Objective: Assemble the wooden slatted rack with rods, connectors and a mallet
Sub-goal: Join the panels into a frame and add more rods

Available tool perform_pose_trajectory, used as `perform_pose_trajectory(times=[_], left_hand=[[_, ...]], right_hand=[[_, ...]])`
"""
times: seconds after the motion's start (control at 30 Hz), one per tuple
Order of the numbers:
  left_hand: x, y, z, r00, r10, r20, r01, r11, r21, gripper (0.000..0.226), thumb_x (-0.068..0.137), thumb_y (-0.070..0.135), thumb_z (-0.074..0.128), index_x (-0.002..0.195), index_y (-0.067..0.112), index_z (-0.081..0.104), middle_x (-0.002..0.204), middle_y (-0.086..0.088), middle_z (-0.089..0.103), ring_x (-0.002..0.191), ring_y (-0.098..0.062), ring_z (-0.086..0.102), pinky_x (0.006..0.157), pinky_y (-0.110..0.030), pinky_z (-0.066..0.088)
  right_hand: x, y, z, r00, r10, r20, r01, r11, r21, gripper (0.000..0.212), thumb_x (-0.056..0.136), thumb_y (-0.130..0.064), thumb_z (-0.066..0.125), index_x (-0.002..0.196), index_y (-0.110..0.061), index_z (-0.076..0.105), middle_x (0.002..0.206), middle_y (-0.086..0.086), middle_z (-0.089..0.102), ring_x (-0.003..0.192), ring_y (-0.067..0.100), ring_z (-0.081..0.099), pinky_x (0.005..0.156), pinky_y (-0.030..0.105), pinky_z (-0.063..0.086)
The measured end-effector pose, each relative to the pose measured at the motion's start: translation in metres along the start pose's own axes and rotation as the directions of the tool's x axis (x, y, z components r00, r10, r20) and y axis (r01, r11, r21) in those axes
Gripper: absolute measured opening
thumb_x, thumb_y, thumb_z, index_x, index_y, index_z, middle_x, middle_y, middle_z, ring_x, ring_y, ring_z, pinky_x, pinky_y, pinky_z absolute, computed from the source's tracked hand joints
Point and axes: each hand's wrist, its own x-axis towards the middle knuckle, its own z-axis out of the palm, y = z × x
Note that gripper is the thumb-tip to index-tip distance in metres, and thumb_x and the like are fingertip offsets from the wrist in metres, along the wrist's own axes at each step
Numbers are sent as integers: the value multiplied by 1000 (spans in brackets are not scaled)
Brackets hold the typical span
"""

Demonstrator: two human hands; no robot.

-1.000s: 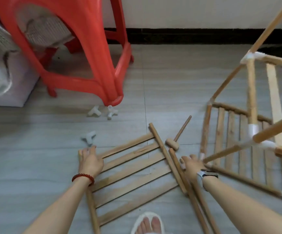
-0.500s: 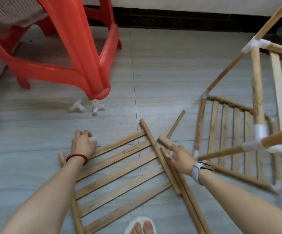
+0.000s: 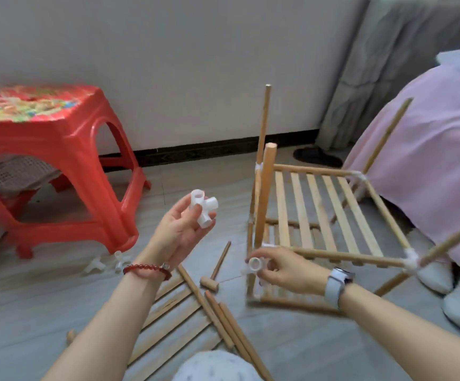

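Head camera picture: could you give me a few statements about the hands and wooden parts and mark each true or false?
1. The left hand holds a white plastic multi-way connector. True.
2. The right hand grips the small wooden mallet. False: it pinches another white plastic connector; the mallet lies on the grey floor.
3. The loose wooden slatted panel lies flat on the floor. True.
4. The red plastic stool is tipped on its side. False: it stands upright.
5. Two spare white connectors lie by the stool's leg. True.
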Motion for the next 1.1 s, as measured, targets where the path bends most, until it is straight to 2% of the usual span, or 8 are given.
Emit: perform_pose_trajectory(times=[0.13, 0.27, 0.4, 0.47, 0.6, 0.83, 0.97, 1.1], left_hand=[[-9, 18, 94, 983, 173, 55, -176, 983, 52, 26, 85, 3, 57, 110, 11, 59, 107, -15, 66, 86, -23, 68, 74, -28, 57], [-11, 25, 163, 883, 468, 37, -454, 832, 318, 26, 86, 1, 62, 107, 18, 60, 109, -10, 67, 95, -20, 69, 84, -29, 55], [3, 9, 194, 783, 620, 45, -533, 633, 561, 29, 82, 0, 69, 101, 22, 67, 118, -6, 65, 98, -13, 66, 81, -25, 55], [12, -1, 200, 757, 652, 50, -536, 575, 618, 31, 82, -3, 68, 99, 24, 68, 118, -2, 65, 99, -15, 66, 87, -34, 56], [23, -6, 198, 679, 727, 97, -545, 412, 730, 30, 83, 5, 70, 109, 17, 63, 106, 7, 66, 91, -12, 68, 85, -42, 56], [30, -8, 201, 596, 793, 128, -633, 365, 683, 30, 85, 2, 67, 108, 18, 60, 119, 7, 62, 100, -13, 66, 84, -29, 55], [36, -8, 189, 611, 778, 148, -615, 348, 708, 36, 84, 1, 67, 117, 12, 59, 115, 2, 64, 100, -11, 66, 86, -24, 54], [40, -12, 186, 655, 739, 159, -605, 387, 696, 31, 83, 1, 68, 109, 16, 61, 119, 0, 64, 97, -9, 67, 80, -20, 54]], right_hand=[[-62, -3, -60, 968, -67, -240, 102, 985, 136, 18, 94, -25, 54, 111, -31, 52, 91, -10, 61, 70, -4, 60, 62, 16, 47], [-106, 10, -98, 870, -73, -488, 227, 937, 265, 21, 93, -16, 56, 105, -32, 56, 94, 15, 64, 78, 34, 61, 67, 34, 53], [-127, 36, -114, 796, -24, -605, 294, 889, 351, 22, 92, -9, 56, 106, -26, 60, 98, 19, 63, 75, 33, 60, 70, 36, 52], [-128, 43, -124, 773, -4, -635, 316, 870, 378, 22, 92, -9, 55, 106, -26, 59, 97, 15, 65, 81, 34, 64, 73, 37, 54], [-119, 41, -141, 724, 2, -690, 376, 837, 397, 23, 93, -9, 55, 109, -26, 57, 102, 3, 65, 87, 15, 66, 70, 23, 55], [-110, 42, -140, 677, -8, -736, 414, 832, 371, 40, 87, -7, 63, 122, -21, 49, 115, -4, 57, 95, 9, 63, 77, 18, 53], [-105, 45, -139, 616, -42, -787, 388, 885, 256, 45, 85, -9, 66, 123, -23, 47, 113, -8, 56, 95, 9, 62, 81, 21, 54], [-96, 47, -138, 605, -62, -794, 378, 900, 217, 39, 86, -12, 65, 120, -24, 51, 114, -2, 58, 96, 11, 63, 80, 24, 55]])
